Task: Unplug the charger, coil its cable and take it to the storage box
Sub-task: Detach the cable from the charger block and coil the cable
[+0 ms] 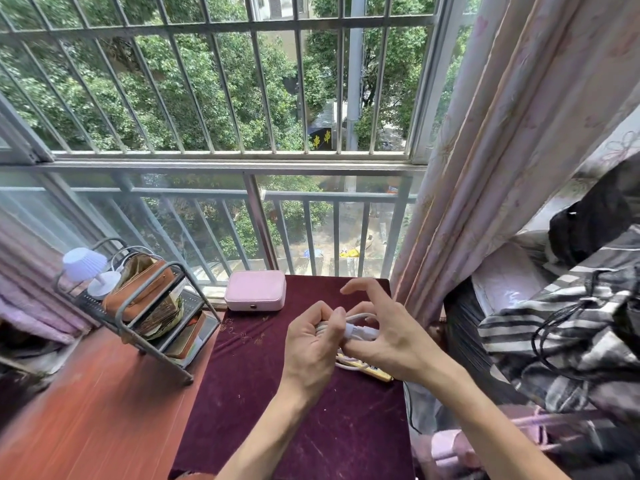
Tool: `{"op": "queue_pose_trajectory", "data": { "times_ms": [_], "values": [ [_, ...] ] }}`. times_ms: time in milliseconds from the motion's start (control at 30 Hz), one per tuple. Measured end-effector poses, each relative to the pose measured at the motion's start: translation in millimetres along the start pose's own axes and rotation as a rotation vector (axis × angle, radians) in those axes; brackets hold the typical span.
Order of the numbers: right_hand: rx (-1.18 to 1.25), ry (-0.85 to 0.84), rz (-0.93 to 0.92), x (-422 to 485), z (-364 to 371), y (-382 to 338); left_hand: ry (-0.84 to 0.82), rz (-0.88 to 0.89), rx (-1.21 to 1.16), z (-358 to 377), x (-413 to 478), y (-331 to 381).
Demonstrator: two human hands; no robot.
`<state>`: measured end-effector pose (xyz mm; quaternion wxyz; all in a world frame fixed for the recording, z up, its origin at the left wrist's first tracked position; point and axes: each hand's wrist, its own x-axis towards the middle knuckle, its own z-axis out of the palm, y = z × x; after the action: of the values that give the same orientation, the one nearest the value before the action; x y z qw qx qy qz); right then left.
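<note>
My left hand (pixel 313 344) is closed around a bundle of white charger cable (pixel 360 318) above the dark red cloth-covered table (pixel 263 410). My right hand (pixel 388 336) touches the same bundle, its lower fingers on the white charger block (pixel 362 332) while the index finger and thumb stick up and apart. A loop of cable arcs between the two hands. Under my hands lies a power strip (pixel 375 373) with a loop of white cord on it. A closed pink box (pixel 255 290) sits at the table's far edge, beyond my left hand.
A grey metal rack (pixel 152 327) with a brown pouch, books and a small white lamp (pixel 90 268) stands on the red-brown desk to the left. A pink curtain (pixel 491 174) hangs at the right, with striped bedding (pixel 568 327) and black cords beside it. Window bars rise behind the table.
</note>
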<state>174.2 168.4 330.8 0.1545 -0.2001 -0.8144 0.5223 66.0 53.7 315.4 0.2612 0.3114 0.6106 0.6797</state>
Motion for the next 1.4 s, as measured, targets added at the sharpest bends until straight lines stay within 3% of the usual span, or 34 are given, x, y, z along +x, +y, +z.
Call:
{"op": "queue_pose_trajectory", "data": {
  "times_ms": [267,767,967,1167,1267,1400],
  "values": [
    [0.363,0.013,0.049,-2.5,7.2,2.4,0.013,0.021,-0.012,2.7,-3.0,1.3],
    [0.615,0.009,0.2,-1.3,1.2,-6.3,-0.015,0.049,-0.005,-4.1,-5.1,-1.0],
    [0.522,0.056,0.167,3.3,-2.1,-3.4,-0.015,0.041,-0.028,-8.9,-1.8,-1.4],
    [0.564,-0.075,0.222,10.3,-12.2,-4.9,-0.003,0.023,-0.039,-14.6,4.8,-2.0],
    [0.384,-0.065,0.203,14.1,-15.4,-11.5,-0.034,0.012,-0.075,-14.2,6.9,-4.4],
    [0.007,0.088,0.124,21.6,-12.5,-16.5,-0.026,0.012,0.044,-10.1,6.7,-3.4]
  ]
}}
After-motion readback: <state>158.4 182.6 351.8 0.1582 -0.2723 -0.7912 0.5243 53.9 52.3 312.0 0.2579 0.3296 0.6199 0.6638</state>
